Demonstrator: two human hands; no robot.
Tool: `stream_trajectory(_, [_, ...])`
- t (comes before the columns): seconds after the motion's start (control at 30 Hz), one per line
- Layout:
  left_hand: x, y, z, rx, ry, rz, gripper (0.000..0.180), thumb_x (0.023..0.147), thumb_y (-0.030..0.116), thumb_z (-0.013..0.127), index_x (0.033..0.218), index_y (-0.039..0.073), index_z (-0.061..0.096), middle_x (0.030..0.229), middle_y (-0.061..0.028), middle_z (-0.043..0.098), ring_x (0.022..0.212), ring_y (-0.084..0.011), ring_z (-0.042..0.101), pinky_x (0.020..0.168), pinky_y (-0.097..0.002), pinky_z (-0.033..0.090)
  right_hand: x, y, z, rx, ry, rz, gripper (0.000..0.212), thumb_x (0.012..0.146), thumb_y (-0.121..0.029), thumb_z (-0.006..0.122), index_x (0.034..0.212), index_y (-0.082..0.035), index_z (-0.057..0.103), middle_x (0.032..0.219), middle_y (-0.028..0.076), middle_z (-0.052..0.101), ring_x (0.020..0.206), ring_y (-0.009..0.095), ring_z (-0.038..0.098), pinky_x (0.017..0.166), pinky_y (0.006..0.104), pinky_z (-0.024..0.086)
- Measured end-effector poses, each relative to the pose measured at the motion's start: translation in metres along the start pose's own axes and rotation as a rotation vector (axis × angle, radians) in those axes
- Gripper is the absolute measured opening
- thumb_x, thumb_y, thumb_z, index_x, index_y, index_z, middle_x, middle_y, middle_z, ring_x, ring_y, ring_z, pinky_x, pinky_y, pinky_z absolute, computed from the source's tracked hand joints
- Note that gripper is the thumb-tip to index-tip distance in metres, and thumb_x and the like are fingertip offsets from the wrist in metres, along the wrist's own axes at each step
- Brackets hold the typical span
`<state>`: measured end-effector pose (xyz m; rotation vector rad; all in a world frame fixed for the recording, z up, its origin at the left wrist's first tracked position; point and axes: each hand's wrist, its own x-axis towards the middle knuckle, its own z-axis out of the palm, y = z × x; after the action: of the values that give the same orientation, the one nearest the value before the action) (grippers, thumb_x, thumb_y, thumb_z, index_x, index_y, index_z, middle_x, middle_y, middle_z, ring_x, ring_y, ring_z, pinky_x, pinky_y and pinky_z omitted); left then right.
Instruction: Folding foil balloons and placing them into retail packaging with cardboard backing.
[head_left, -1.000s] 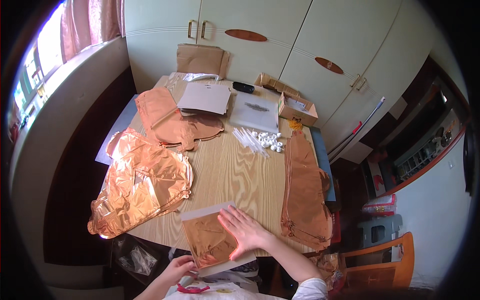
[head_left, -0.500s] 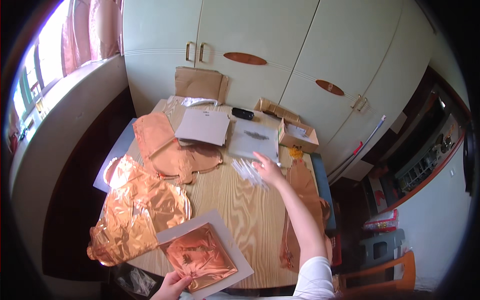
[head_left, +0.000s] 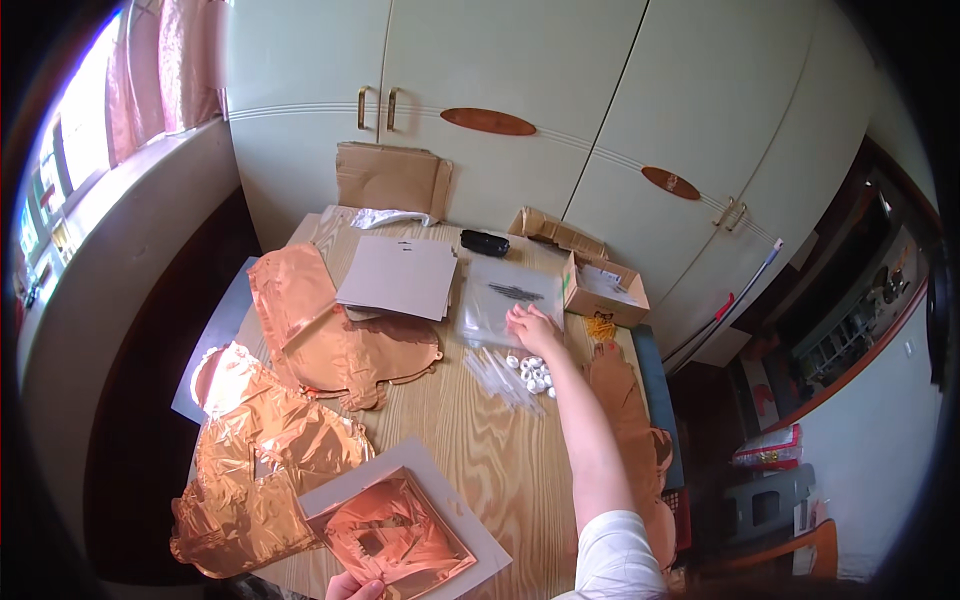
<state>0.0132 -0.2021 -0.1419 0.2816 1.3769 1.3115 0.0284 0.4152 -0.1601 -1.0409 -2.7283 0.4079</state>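
At the lower edge, my left hand [head_left: 355,588] is closed on a folded copper-coloured foil balloon [head_left: 395,535] lying on a grey card [head_left: 470,530], with the thumb on top of the foil. My right hand [head_left: 532,328] stretches forward with its fingers apart, at the near edge of a stack of transparent plastic bags [head_left: 480,310]. Small dark thin pieces [head_left: 515,292] lie in a cluster on the bags. Just below that hand are thin translucent tubes [head_left: 500,383] and several small white round pieces [head_left: 535,374].
Flat copper foil balloons lie on the left [head_left: 270,460] and right [head_left: 622,420] of the wooden table [head_left: 430,430]. Behind are stacked grey cards [head_left: 395,280], a black case [head_left: 484,242] and an open cardboard box [head_left: 605,290] beside yellow bands [head_left: 600,328]. A cabinet [head_left: 500,60] stands beyond.
My right hand has moved forward from beside the tubes to the bags, uncovering the white pieces. My left hand keeps hold of the foil and card, now lower in view.
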Motion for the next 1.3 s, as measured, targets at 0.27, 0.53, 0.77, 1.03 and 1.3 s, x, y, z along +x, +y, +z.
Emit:
stream_trajectory(0.27, [-0.011, 0.007, 0.01, -0.206, 0.021, -0.027, 0.02, 0.097, 0.02, 0.057, 0.112, 0.007, 0.058, 0.077, -0.0049, 0.059, 0.058, -0.0104, 0.05, 0.051, -0.0254, 0.038, -0.057, -0.08, -0.083, -0.008, 0.486, -0.223, 0.028, 0.092, -0.033, 0.057, 0.111, -0.019, 0.072, 0.123, 0.006, 0.065, 0.105, 0.029, 0.063, 0.092, 0.0371, 0.049])
stream_trajectory(0.53, [-0.037, -0.015, 0.001, -0.402, -0.09, 0.209, 0.024, 0.095, 0.006, 0.056, 0.116, -0.004, 0.058, 0.112, -0.0114, 0.065, 0.103, -0.0197, 0.062, 0.091, -0.0346, 0.049, -0.3, -0.181, -0.043, -0.205, 0.262, -0.421, 0.021, 0.089, -0.023, 0.059, 0.097, -0.008, 0.073, 0.107, 0.004, 0.07, 0.097, 0.018, 0.065, 0.077, 0.0379, 0.054])
stream_trajectory(0.77, [-0.041, -0.056, -0.012, -0.38, -0.146, 0.121, 0.02, 0.093, 0.004, 0.057, 0.112, -0.002, 0.06, 0.104, -0.0097, 0.067, 0.094, -0.0173, 0.063, 0.083, -0.0311, 0.051, -0.346, -0.179, 0.004, -0.136, 0.312, -0.363, 0.026, 0.079, -0.023, 0.07, 0.101, -0.007, 0.071, 0.11, 0.001, 0.069, 0.092, 0.016, 0.063, 0.073, 0.0286, 0.055])
stream_trajectory(1.03, [-0.053, -0.061, 0.001, -0.343, -0.073, -0.034, 0.021, 0.094, 0.004, 0.055, 0.114, -0.003, 0.059, 0.106, -0.0115, 0.067, 0.092, -0.0192, 0.065, 0.081, -0.0337, 0.053, -0.355, -0.185, 0.01, -0.226, 0.401, -0.381, 0.029, 0.078, -0.028, 0.069, 0.099, -0.008, 0.071, 0.106, 0.0, 0.069, 0.089, 0.014, 0.061, 0.068, 0.0307, 0.054])
stream_trajectory(1.3, [-0.049, -0.055, -0.003, -0.377, -0.096, -0.031, 0.018, 0.095, 0.009, 0.056, 0.111, 0.0, 0.059, 0.091, -0.006, 0.066, 0.073, -0.0134, 0.063, 0.062, -0.026, 0.052, -0.358, -0.188, 0.006, -0.209, 0.428, -0.416, 0.027, 0.078, -0.029, 0.071, 0.096, -0.009, 0.071, 0.105, -0.001, 0.069, 0.087, 0.012, 0.061, 0.066, 0.0306, 0.053])
